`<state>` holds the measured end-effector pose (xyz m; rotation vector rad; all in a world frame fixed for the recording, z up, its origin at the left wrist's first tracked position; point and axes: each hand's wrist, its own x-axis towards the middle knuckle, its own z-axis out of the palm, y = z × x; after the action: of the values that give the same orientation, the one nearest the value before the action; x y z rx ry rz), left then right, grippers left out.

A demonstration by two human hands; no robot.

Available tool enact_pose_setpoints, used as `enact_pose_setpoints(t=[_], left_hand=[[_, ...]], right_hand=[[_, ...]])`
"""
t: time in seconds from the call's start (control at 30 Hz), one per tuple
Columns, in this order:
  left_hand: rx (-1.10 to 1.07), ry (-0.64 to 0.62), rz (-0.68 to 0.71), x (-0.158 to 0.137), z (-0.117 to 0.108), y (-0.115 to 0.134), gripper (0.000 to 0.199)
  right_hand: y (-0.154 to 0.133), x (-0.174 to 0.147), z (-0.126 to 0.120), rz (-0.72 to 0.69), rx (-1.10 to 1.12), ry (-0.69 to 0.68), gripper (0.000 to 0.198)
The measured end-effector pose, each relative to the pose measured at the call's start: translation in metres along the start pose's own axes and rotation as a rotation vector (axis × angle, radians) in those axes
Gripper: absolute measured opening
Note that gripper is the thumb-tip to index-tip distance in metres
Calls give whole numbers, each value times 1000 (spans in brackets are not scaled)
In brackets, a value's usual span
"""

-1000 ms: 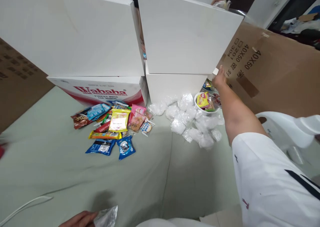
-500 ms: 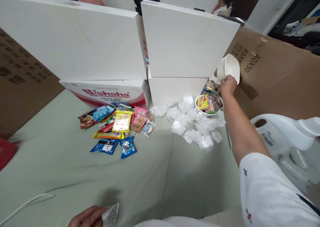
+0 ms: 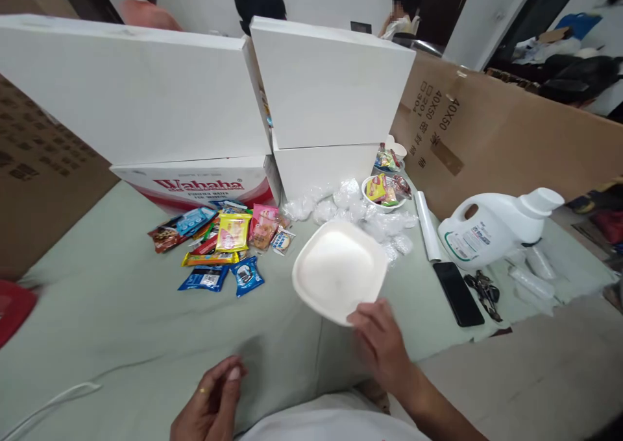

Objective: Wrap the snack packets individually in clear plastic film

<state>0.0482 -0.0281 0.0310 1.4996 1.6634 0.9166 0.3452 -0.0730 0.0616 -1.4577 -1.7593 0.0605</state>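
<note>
A white, rounded-square bowl (image 3: 338,269) hangs over the green cloth, its bare inside facing me. My right hand (image 3: 379,340) pinches its near right rim. Lower left of it, my left hand (image 3: 211,395) is closed, thumb pressed against the curled fingers; whatever it may hold is hidden. Left of the bowl lies a pile of wrapped snacks, with a yellow packet (image 3: 233,232) on top and a blue packet (image 3: 246,276) in front. Behind the bowl are several crumpled clear plastic bags (image 3: 348,194), partly covered by it. A white bowl of wrapped sweets (image 3: 388,206) stands beyond them.
White foam boxes (image 3: 331,84) and a Wahaha carton (image 3: 199,185) stand at the back. Cardboard (image 3: 487,136) walls the right side. A white jug (image 3: 487,230), plastic roll (image 3: 427,227), phone (image 3: 458,295) and keys (image 3: 485,293) lie right. People sit behind the boxes.
My right hand has brought a white bowl from the back right to the middle front. My left hand has moved slightly right and up; the clear plastic at its fingers no longer shows.
</note>
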Motion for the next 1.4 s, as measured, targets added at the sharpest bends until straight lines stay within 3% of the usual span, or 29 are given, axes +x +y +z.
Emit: enact_pose_setpoints(t=[0.13, 0.2, 0.27, 0.33, 0.47, 0.53, 0.63, 0.8, 1.03, 1.3, 1.4], left_hand=[[-274, -122, -311, 0, 27, 21, 68], [-294, -161, -367, 1, 37, 24, 70], [-283, -187, -366, 1, 43, 20, 72], [-292, -197, -348, 0, 45, 14, 74], [-300, -211, -353, -1, 37, 6, 71], [-313, -230, -350, -2, 32, 5, 67], [-337, -232, -361, -5, 27, 3, 62], [-375, -203, -424, -10, 22, -5, 62], [-352, -196, -414, -9, 22, -12, 60], [-305, -202, -370, -3, 26, -16, 59], [-299, -215, -382, 1, 26, -17, 61]], right_hand=[[-4, -37, 29, -150, 104, -291, 25], [1, -37, 28, -196, 164, -439, 20], [13, -19, 16, -153, 225, -522, 27], [35, 18, -1, -3, 171, -451, 30], [111, 119, -26, 470, -386, -119, 37], [151, 162, -29, 618, -600, -170, 40], [194, 197, -27, 739, -738, -401, 44], [224, 196, -32, 779, -806, -480, 39], [248, 179, -64, 839, -906, -445, 39], [260, 181, -32, 685, -898, -432, 43], [276, 190, -32, 684, -885, -425, 42]])
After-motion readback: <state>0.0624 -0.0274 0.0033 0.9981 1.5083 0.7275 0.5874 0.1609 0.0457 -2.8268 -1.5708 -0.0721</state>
